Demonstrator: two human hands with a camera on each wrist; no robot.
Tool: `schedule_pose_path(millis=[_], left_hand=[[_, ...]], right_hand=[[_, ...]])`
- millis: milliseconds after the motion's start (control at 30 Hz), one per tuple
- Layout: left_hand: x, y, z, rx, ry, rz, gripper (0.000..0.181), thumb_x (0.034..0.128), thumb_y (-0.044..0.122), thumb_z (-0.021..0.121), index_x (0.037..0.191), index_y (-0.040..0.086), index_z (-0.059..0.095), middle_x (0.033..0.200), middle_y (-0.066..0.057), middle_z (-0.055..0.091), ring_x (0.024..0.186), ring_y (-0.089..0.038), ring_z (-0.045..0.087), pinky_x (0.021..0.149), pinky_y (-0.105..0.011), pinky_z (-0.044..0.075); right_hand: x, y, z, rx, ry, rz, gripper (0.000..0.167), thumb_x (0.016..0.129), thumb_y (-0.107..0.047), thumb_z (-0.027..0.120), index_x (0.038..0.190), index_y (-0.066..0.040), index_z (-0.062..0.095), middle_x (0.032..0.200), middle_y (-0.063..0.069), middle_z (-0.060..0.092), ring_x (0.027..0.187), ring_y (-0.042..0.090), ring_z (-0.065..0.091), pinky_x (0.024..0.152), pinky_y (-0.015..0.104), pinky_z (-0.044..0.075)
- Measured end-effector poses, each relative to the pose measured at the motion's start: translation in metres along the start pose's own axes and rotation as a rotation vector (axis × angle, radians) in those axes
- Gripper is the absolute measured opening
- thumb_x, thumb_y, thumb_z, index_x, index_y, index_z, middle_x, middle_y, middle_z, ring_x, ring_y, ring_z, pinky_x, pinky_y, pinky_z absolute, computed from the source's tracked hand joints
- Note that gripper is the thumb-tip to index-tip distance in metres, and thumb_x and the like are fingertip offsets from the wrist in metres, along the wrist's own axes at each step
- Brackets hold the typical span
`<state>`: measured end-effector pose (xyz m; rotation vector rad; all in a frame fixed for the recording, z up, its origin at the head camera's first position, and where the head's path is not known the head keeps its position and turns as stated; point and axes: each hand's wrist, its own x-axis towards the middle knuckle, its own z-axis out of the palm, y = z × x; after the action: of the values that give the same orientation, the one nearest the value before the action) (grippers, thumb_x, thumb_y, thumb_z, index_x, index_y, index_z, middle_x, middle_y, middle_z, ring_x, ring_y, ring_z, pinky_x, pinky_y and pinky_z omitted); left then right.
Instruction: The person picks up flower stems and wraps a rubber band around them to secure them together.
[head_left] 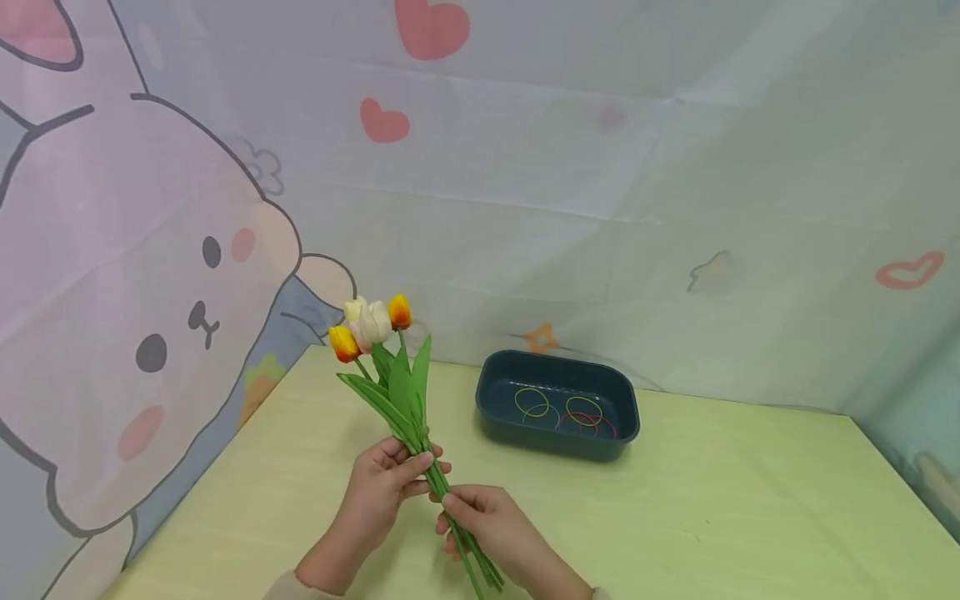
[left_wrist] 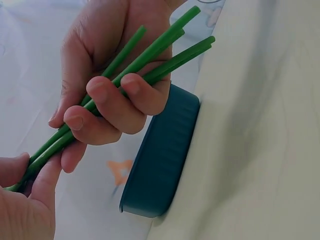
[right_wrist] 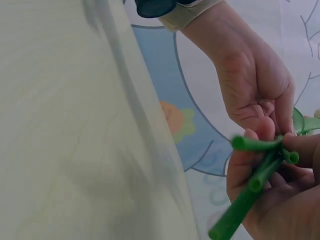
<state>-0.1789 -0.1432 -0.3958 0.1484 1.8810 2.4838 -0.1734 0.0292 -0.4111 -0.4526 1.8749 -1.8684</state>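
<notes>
A bunch of tulips (head_left: 371, 323), white, cream and yellow-orange, is held up at a slant over the table with its blooms toward the upper left. My left hand (head_left: 380, 487) pinches the bundle just below the green leaves (head_left: 405, 392). Lower down, my right hand (head_left: 491, 521) grips the stems between thumb and fingers. In the left wrist view the right fingers curl round the green stems (left_wrist: 150, 52), whose cut ends stick out past the hand. Several stem ends (right_wrist: 240, 210) fan apart in the right wrist view.
Behind and right of the hands, a dark blue rectangular basin (head_left: 555, 442) stands on the pale yellow table (head_left: 712, 500). Several thin yellow, green and red rubber bands (head_left: 585, 411) lie inside it. A printed cloth (head_left: 525, 167) with a cartoon rabbit hangs behind the table.
</notes>
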Motion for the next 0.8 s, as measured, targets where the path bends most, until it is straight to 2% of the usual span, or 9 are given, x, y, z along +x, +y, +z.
schedule_pose_path(millis=[267, 400, 533, 633, 800], left_hand=[[0.0005, -0.0042, 0.0, -0.062, -0.006, -0.045, 0.034, 0.0939, -0.001, 0.057, 0.125, -0.012, 0.048, 0.091, 0.001, 0.069, 0.087, -0.014, 0.071, 0.08, -0.028, 0.06], [-0.0002, -0.0056, 0.0003, -0.093, -0.023, -0.051, 0.032, 0.0954, 0.001, 0.056, 0.124, -0.011, 0.048, 0.093, 0.0, 0.069, 0.09, -0.014, 0.07, 0.083, -0.028, 0.059], [-0.0023, -0.0072, 0.0026, -0.098, -0.034, -0.035, 0.024, 0.0959, 0.004, 0.057, 0.118, -0.006, 0.055, 0.095, 0.0, 0.068, 0.092, -0.013, 0.069, 0.086, -0.028, 0.058], [-0.0032, -0.0083, 0.0052, -0.095, -0.004, -0.03, 0.016, 0.0954, 0.004, 0.058, 0.11, -0.001, 0.06, 0.093, 0.0, 0.069, 0.09, -0.013, 0.069, 0.085, -0.027, 0.058], [-0.0042, -0.0085, 0.0079, -0.08, 0.047, -0.048, 0.015, 0.0957, 0.005, 0.058, 0.108, -0.004, 0.06, 0.09, -0.001, 0.07, 0.087, -0.013, 0.07, 0.083, -0.027, 0.059]], right_hand=[[-0.0007, 0.0043, 0.0042, -0.021, 0.09, -0.046, 0.03, 0.101, -0.013, 0.049, 0.112, 0.012, 0.061, 0.07, -0.001, 0.053, 0.055, 0.008, 0.043, 0.049, 0.015, 0.037], [-0.0008, 0.0041, 0.003, -0.061, 0.124, -0.084, 0.027, 0.101, -0.01, 0.05, 0.106, 0.014, 0.062, 0.068, -0.001, 0.051, 0.053, 0.006, 0.039, 0.047, 0.012, 0.032], [-0.0012, 0.0032, 0.0006, -0.194, 0.153, -0.148, 0.028, 0.1, -0.011, 0.052, 0.091, 0.014, 0.061, 0.065, 0.0, 0.048, 0.05, 0.003, 0.036, 0.044, 0.012, 0.028], [-0.0017, 0.0026, -0.0009, -0.312, 0.179, -0.189, 0.031, 0.099, -0.014, 0.053, 0.081, 0.009, 0.06, 0.062, -0.002, 0.046, 0.047, 0.002, 0.031, 0.042, 0.013, 0.024], [-0.0034, 0.0021, -0.0019, -0.403, 0.191, -0.216, 0.031, 0.099, -0.018, 0.054, 0.079, 0.004, 0.061, 0.063, 0.001, 0.049, 0.046, 0.001, 0.028, 0.042, 0.013, 0.022]])
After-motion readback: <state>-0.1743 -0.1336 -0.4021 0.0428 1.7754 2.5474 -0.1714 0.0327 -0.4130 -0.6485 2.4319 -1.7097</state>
